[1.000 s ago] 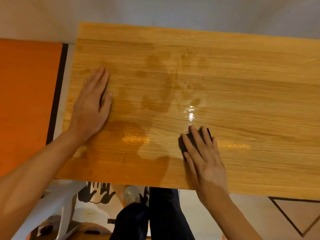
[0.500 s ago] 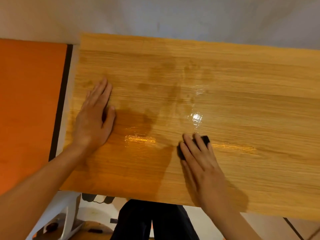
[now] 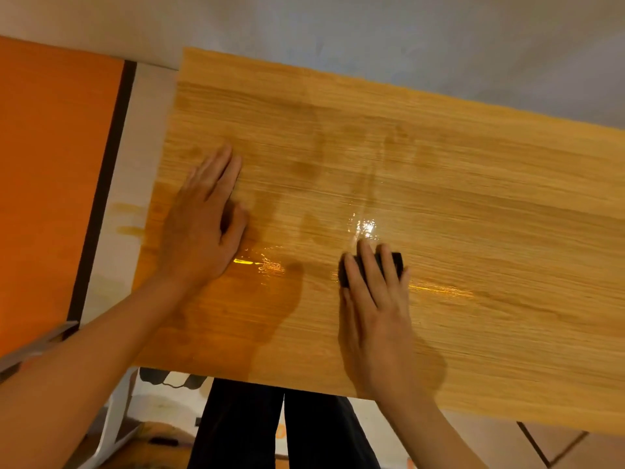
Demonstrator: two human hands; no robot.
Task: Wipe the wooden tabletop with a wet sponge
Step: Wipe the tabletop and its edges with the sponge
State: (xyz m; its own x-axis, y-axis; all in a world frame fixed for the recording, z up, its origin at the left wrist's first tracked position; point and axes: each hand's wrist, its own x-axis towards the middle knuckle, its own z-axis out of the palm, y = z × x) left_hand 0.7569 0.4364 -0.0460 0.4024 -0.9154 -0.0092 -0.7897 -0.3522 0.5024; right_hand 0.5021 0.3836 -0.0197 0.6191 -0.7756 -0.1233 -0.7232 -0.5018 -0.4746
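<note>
Nearest the body, the front edge of the long light-brown wooden tabletop (image 3: 473, 231) runs across the view, its long axis going left to right and reaching on past the right of the frame. On it, close to that front edge and near the middle, the right hand (image 3: 375, 313) lies palm-down with its fingers (image 3: 368, 265) spread flat over a small dark, blocky wet sponge (image 3: 397, 262). The sponge is pressed between fingers and wood, pinned from above and not pinched; only its far and left edges show past the fingertips.

To the left and a little farther out, the left hand (image 3: 203, 228) rests open and flat on the wood near the left end, holding nothing and, by the look of it, bracing.

Beyond the sponge sits a bright wet glint, with darker damp patches running farther on toward the back edge. To the right the grain looks paler and mostly dry. I judge that this dry stretch, rightward along the long axis, is what the next stroke turns on, and the right hand is both nearer to it and already on the sponge.
</note>
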